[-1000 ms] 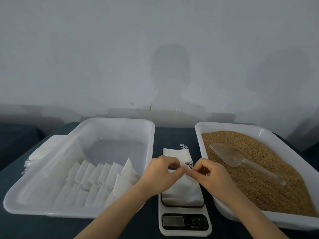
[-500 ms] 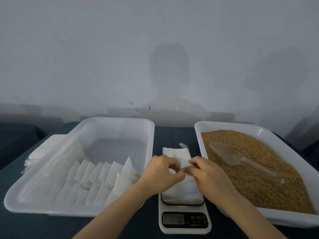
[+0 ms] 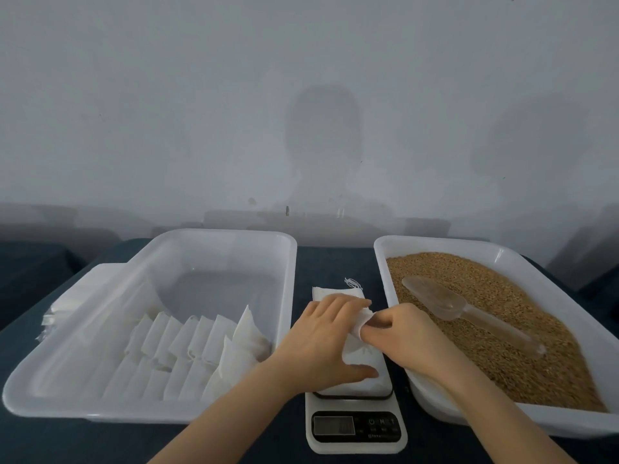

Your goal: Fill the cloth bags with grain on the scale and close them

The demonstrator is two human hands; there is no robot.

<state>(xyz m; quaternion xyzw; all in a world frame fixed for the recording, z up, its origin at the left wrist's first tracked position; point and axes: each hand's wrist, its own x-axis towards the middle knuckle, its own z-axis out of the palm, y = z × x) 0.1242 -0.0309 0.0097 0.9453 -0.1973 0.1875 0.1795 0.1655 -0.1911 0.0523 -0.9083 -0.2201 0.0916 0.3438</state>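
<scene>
Scale (image 3: 356, 430): We keep it in the middle of the worktop (image 3: 335, 259), nearest to us, so every bag gets weighed where both hands reach it easily.

Cloth bag (image 3: 363, 356): It lies flat on the scale's platform with its mouth pointing away from us. We cannot tell whether grain is inside.

Left hand (image 3: 321, 343): It lies wide over the bag on the scale, with fingers fairly straight and the thumb along the near edge. We judge that it pins the cloth so the bag does not slide while the mouth is worked.

Right hand (image 3: 402, 333): It sits over the scale's right side, fingers curled, pinching the gathered cloth at the bag's mouth. This looks like work on the opening or its drawstring.

Scoop (image 3: 445, 304): It rests unheld on the grain (image 3: 502, 329), to the right of the scale. We read this as a moment when nothing is being poured.

Grain tray (image 3: 435, 241): It stands just right of the scale, which keeps the carry short and spills few.

Left tray (image 3: 217, 233): It stands just left of the scale and holds rows of bags (image 3: 187, 343) leaning on one another. They are probably finished ones.

Spare bags (image 3: 330, 291): They are stacked just behind the scale with a string end loose, ready to be taken.
</scene>
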